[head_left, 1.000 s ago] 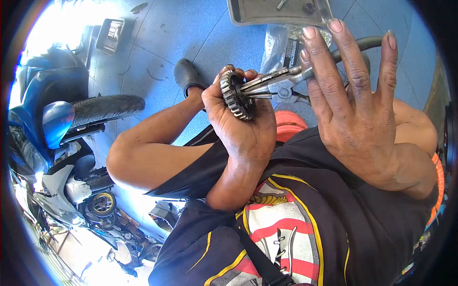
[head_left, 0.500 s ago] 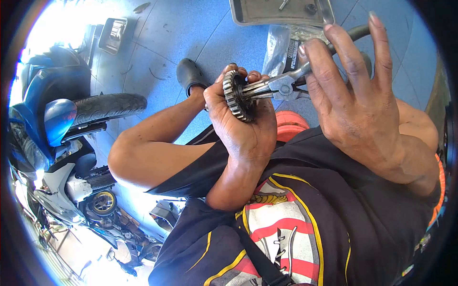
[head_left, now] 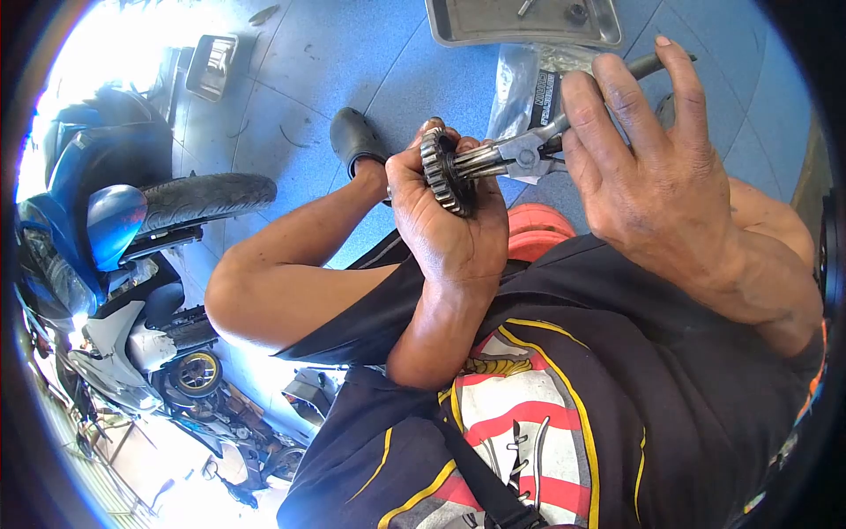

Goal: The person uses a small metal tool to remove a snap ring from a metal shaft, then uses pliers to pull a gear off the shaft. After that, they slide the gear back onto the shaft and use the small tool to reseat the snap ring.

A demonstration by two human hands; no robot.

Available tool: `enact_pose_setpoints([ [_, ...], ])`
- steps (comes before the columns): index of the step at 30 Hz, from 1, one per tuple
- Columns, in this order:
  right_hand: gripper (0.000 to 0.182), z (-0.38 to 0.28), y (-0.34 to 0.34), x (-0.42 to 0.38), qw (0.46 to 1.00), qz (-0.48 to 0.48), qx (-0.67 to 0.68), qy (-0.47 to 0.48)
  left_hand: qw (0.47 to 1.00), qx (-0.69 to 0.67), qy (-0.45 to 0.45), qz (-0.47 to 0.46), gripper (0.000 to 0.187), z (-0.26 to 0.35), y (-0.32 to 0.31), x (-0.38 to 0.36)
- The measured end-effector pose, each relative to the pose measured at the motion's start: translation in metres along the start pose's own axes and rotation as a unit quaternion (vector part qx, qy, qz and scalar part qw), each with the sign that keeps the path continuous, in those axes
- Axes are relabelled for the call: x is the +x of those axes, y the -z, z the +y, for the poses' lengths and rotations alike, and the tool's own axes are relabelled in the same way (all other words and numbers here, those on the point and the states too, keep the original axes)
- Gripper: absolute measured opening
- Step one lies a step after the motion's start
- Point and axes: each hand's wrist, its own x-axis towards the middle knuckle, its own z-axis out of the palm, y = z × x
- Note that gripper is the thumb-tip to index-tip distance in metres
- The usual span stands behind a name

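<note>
My left hand [head_left: 451, 231] is shut on a dark toothed gear [head_left: 443, 172] with a metal shaft sticking out toward the right. My right hand [head_left: 656, 185] grips the black handles of a pair of pliers [head_left: 529, 152]. The pliers' jaws sit on the shaft end, right against the gear. Both hands are raised in front of my chest, over the blue floor. My fingers curl over the handles, hiding most of them.
A metal tray [head_left: 458, 35] with small parts lies on the floor at the top, a plastic bag [head_left: 515, 88] beside it. A blue motorcycle [head_left: 84, 229] and its tyre [head_left: 207, 198] stand at left. A black shoe [head_left: 352, 137] and an orange stool [head_left: 538, 231] are below my hands.
My right hand's fingers, spread wide a second ago, have closed around the pliers' handles. The gear and my left hand shifted slightly up and right.
</note>
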Motion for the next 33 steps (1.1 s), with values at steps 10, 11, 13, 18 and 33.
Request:
enact_pose_setpoints([
  [10, 0.015, -0.003, -0.010, -0.010, 1.000, 0.014, 0.018, -0.022, 1.000, 0.003, -0.002, -0.019, 0.015, 0.001, 0.002, 0.003],
  [11, 0.015, -0.004, -0.010, -0.010, 1.000, 0.015, 0.017, -0.022, 1.000, 0.005, -0.006, -0.026, 0.015, 0.001, 0.002, 0.003],
  [13, 0.014, -0.004, -0.010, -0.010, 0.999, 0.009, 0.031, -0.020, 0.999, 0.006, -0.011, -0.034, 0.016, 0.001, 0.003, 0.004],
  [18, 0.015, -0.003, -0.008, -0.011, 0.999, 0.001, 0.034, -0.018, 0.999, 0.015, -0.020, -0.044, 0.017, 0.002, 0.006, 0.004],
  [33, 0.019, 0.013, 0.012, 0.001, 0.999, 0.043, -0.006, -0.033, 0.996, -0.058, 0.013, -0.065, 0.016, 0.017, 0.005, 0.007],
])
